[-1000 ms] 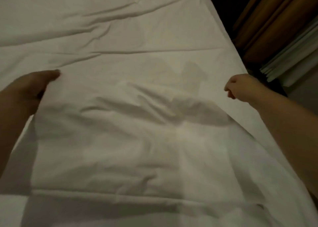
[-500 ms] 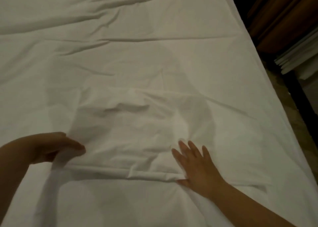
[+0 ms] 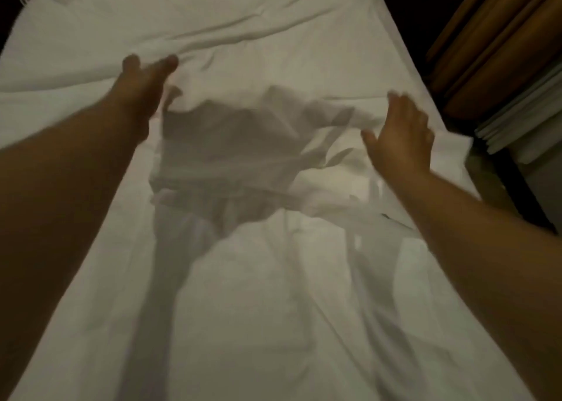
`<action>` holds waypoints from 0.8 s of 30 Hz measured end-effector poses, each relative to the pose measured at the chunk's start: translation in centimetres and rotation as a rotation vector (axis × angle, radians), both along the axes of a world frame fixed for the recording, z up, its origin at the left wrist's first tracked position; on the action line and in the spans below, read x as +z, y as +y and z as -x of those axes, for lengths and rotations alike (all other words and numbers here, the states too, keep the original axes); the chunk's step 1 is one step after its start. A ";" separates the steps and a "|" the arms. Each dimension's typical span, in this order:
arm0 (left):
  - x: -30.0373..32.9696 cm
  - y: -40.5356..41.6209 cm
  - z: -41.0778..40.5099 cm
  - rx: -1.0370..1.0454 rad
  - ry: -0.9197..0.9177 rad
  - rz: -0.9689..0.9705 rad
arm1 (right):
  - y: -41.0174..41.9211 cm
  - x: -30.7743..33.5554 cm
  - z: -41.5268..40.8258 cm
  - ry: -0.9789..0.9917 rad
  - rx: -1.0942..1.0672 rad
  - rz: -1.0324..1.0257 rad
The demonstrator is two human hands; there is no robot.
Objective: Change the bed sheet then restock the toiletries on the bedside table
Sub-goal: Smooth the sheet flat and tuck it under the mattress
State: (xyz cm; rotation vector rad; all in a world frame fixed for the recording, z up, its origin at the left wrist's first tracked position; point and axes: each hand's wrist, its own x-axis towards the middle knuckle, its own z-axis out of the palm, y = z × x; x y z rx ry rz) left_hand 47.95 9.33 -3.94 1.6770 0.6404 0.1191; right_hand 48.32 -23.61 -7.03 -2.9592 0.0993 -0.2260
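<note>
A white bed sheet (image 3: 273, 294) covers the whole bed in the head view, with a bunched, wrinkled fold (image 3: 243, 145) across its middle. My left hand (image 3: 143, 81) reaches far forward at the left of that fold, fingers straight, its fingertips at the creased cloth. My right hand (image 3: 401, 136) is spread flat with fingers apart at the right end of the fold, near the bed's right edge; motion blur hides whether it touches the sheet. Neither hand grips anything. No toiletries or bedside table are in view.
Brown curtains (image 3: 498, 44) hang at the upper right beyond the bed's edge. A stack of white folded linen (image 3: 523, 117) lies below them. A dark strip of floor (image 3: 517, 193) runs along the bed's right side.
Both hands moved from the near part of the sheet forward and apart. The left hand let go of the folded edge it held. The fold is now bunched further up the bed.
</note>
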 end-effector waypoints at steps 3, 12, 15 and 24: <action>-2.9 1.3 0.3 0.024 0.052 0.102 | -2.5 -3.6 2.7 0.069 -0.113 -0.075; -12.6 0.1 0.4 -0.088 0.418 -0.243 | -8.5 -9.9 3.3 0.276 -0.860 -0.714; -13.8 -0.4 -1.0 0.153 0.549 -0.323 | -8.1 -9.9 2.1 0.211 -0.860 -0.524; -16.6 -5.9 0.2 0.437 0.346 0.359 | 1.0 -11.0 5.8 0.075 -0.084 -0.368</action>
